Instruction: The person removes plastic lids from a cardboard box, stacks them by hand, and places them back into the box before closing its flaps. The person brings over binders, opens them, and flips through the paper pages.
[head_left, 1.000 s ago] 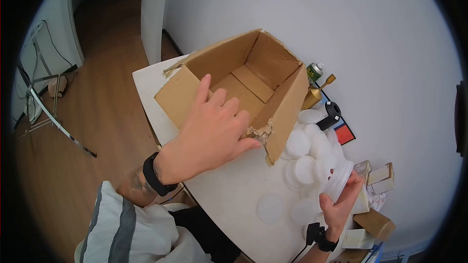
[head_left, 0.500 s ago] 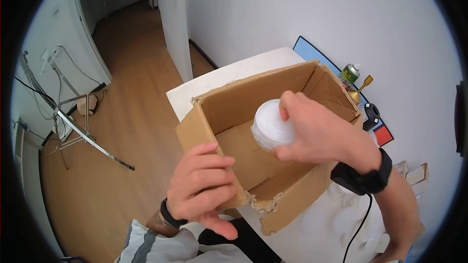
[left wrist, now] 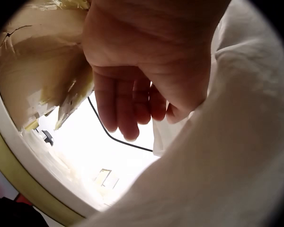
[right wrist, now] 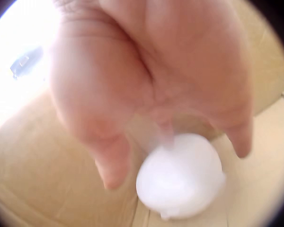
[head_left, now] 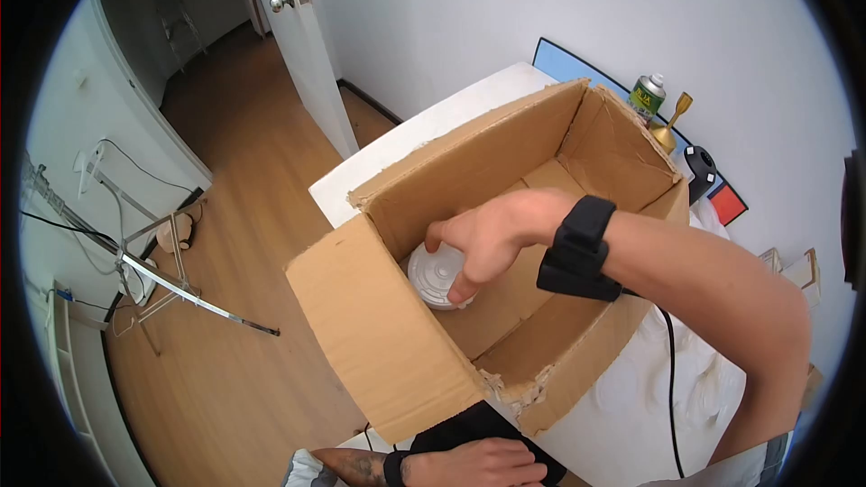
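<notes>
A stack of translucent white plastic lids [head_left: 437,276] stands inside a large cardboard box [head_left: 505,149], by its near left wall. Over the stack reaches my right hand [head_left: 505,230], thumb and fingers spread around it. The right wrist view shows gaps between the thumb and the lids [right wrist: 180,177], and between the outer finger and them. My left hand [head_left: 478,464] lies low by the lap, below the box's front flap. In the left wrist view its fingers [left wrist: 125,111] hang loosely, holding nothing.
More translucent lids [head_left: 690,379] lie on the white table [head_left: 595,424] to the right. A spray can [head_left: 647,96], a gold object [head_left: 672,126] and a black roll-shaped item [head_left: 699,171] stand behind the box. A black cable [head_left: 671,379] hangs from the right wrist.
My right hand has carried the lid stack from the table into the box and down to its left side; its fingers have spread. My left hand has left the box and dropped to the lap.
</notes>
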### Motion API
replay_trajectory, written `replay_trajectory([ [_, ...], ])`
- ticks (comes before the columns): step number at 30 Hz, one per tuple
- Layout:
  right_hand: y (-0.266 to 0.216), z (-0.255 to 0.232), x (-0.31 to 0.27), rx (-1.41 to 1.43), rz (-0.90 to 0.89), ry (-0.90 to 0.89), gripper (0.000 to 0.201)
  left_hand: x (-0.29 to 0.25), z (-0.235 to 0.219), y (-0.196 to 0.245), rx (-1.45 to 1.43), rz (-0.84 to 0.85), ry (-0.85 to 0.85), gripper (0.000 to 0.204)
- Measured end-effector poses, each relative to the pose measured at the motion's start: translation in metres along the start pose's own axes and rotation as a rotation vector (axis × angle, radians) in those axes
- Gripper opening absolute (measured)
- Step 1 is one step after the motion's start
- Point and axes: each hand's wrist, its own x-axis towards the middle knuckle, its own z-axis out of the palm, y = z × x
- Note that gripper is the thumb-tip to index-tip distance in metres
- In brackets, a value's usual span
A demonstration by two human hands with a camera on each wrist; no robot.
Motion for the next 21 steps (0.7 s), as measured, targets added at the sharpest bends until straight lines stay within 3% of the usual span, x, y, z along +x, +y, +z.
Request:
replay_trajectory([
  [1,0.005,-0.006,-0.011,-0.046,-0.016,-0.003,0.085,0.004,-0.006,-0.003,0.067,-0.050,-0.137,0.030],
  [2,0.007,-0.013,-0.022,-0.114,-0.011,0.007,0.077,0.002,-0.004,-0.003,0.034,-0.052,-0.141,0.030],
  [4,0.001,-0.024,-0.066,-0.170,0.109,0.147,0.061,0.000,0.007,-0.004,0.200,-0.238,-0.332,0.015],
  [6,-0.012,-0.009,-0.120,-0.214,0.280,0.492,0.046,0.003,0.009,-0.006,0.143,-0.221,-0.327,0.019],
  [8,-0.003,0.030,-0.170,-0.141,0.198,0.973,0.028,0.009,0.026,-0.013,0.132,-0.231,-0.298,0.030],
  [10,-0.002,0.072,-0.214,-0.129,0.325,1.172,0.022,0.013,0.043,-0.024,0.184,-0.361,-0.388,0.062],
  [12,0.018,0.119,-0.238,0.160,0.514,1.070,0.024,0.023,0.055,-0.037,0.223,-0.372,-0.434,0.072],
  [14,0.063,0.174,-0.237,-0.174,0.532,0.981,0.028,0.038,0.065,-0.048,0.278,-0.398,-0.479,0.082],
  [16,0.081,0.198,-0.225,-0.159,0.688,0.720,0.037,0.050,0.072,-0.050,0.327,-0.424,-0.527,0.085],
  [17,0.094,0.210,-0.219,-0.163,0.680,0.729,0.037,0.054,0.079,-0.052,0.340,-0.426,-0.526,0.085],
  [19,0.118,0.232,-0.207,-0.556,0.474,0.856,0.046,0.056,0.090,-0.056,0.402,-0.380,-0.581,0.088],
  [21,0.133,0.248,-0.195,-0.577,0.533,0.818,0.051,0.061,0.090,-0.058,0.452,-0.383,-0.638,0.089],
])
